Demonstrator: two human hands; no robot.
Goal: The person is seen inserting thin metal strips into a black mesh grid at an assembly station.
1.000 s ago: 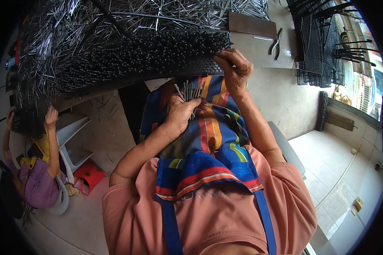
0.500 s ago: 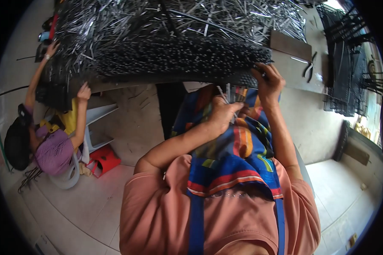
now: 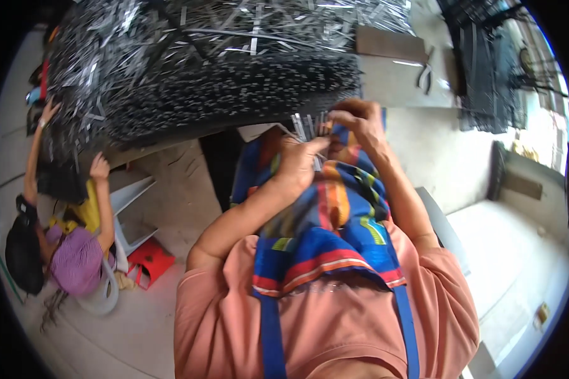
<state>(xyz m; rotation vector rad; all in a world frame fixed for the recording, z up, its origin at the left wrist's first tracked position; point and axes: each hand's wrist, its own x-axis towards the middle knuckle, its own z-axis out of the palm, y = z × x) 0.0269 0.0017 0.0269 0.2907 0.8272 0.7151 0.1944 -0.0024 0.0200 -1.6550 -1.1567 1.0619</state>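
My left hand [image 3: 296, 165] is closed round a small bunch of thin, shiny metal strips [image 3: 299, 128], which stick up above the thumb over my lap. Bent inward at the tops of these strips is my right hand [image 3: 365, 125]. Its fingers are pinched, and whatever is between them is too small to make out. Just beyond both hands lies a long black panel [image 3: 234, 85] at the table's front edge, its surface dotted with many short metallic ends. A striped blue, red and orange apron [image 3: 335, 202] covers my lap beneath the hands.
Loose metal strips [image 3: 123, 50] lie heaped behind the panel. To the right are a brown board [image 3: 390, 45], pliers [image 3: 425, 79] and stacked black wire racks [image 3: 486, 76]. A co-worker [image 3: 76, 262] in a purple striped hat sits at left, near a red bag [image 3: 150, 262].
My right hand has come from the panel's right end to the strips in my left hand. The whole view has shifted, so the table things appear farther left.
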